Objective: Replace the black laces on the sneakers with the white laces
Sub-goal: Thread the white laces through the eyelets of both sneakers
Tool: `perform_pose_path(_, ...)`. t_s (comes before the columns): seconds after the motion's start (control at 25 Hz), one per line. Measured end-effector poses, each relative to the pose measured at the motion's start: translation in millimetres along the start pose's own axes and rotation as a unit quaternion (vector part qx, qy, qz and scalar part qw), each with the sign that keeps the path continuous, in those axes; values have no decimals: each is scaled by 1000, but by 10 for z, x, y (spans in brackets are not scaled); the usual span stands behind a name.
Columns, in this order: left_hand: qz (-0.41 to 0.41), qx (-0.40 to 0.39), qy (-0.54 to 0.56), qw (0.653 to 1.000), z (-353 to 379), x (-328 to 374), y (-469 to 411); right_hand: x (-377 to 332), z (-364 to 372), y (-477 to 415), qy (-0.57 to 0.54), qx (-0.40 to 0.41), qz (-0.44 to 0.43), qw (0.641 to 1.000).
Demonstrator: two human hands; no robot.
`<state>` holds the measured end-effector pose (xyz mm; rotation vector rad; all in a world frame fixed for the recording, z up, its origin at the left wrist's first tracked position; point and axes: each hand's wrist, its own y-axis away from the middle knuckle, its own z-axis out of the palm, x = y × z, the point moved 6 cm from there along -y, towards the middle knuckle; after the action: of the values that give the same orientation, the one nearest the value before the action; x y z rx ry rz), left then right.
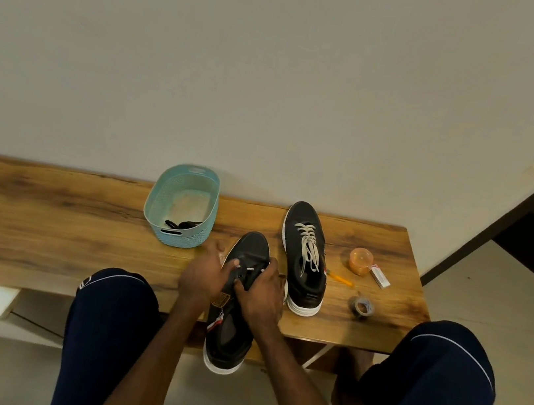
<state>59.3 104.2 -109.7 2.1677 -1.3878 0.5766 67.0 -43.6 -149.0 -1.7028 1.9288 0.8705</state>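
left hand (204, 274): from my feed it's curled round the left side of the near sneaker (228, 335), up by the eyelets
right hand (260, 293): right next to it, fingers clamped on the same shoe's upper
near sneaker: at the tabletop's (48, 221) front edge, heel hanging off toward me
white lace (253, 269): just a short bit showing between my hands
second sneaker (305, 260): to the right, already done in white laces (309, 245)
basket (181, 234): teal, by the back edge, black laces (182, 224) inside
right end: orange tub (361, 260), small white box (381, 277), tape roll (360, 307)
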Motion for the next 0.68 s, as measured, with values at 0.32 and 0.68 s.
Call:
perform_pose_path(0.32,-7,15,158,987,74,50,-37,39,69,-45,38,-3,11,999)
perform_pose_path(0.68,102,121,521,839,-907,353,256,-46,-1,-20,97,15,24,995)
